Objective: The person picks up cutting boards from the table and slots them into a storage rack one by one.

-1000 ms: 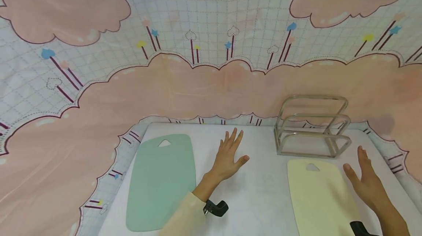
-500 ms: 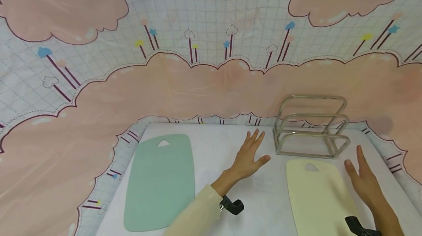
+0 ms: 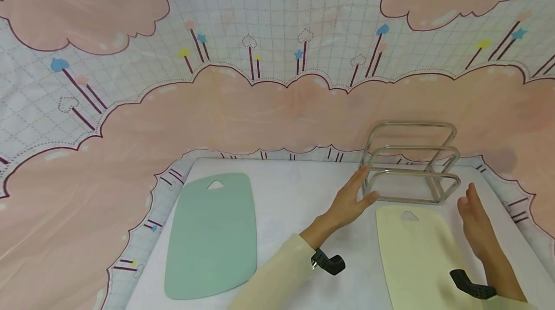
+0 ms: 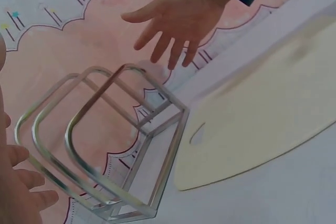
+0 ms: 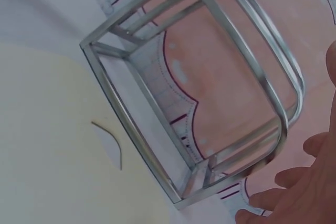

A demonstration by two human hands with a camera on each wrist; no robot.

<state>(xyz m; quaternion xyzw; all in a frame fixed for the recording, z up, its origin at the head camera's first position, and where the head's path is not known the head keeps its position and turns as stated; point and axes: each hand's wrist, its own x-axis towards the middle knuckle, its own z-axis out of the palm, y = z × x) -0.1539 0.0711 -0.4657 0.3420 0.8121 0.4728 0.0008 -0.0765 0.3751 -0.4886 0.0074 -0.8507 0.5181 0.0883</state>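
A silver metal rack (image 3: 412,173) with three looped dividers stands at the back right of the white table. My left hand (image 3: 344,204) is at the rack's left side, fingers extended and thumb spread, the fingertips overlapping its frame in the head view. On the other side, my right hand (image 3: 477,228) is held up just right of the rack, its fingers straight and nothing in it. Both wrist views show the rack between the two hands. A pale yellow cutting board (image 3: 420,257) with a handle hole lies flat in front of the rack.
A green cutting board (image 3: 212,238) with a handle hole lies flat on the left of the white tabletop (image 3: 299,189). Behind the table hangs a cloth (image 3: 260,117) printed with clouds. Black camera mounts are strapped to both wrists.
My left hand has moved right across the table, from beside the green board to the rack's left side. My right hand has shifted slightly and turned more side-on. The rack and boards stay put.
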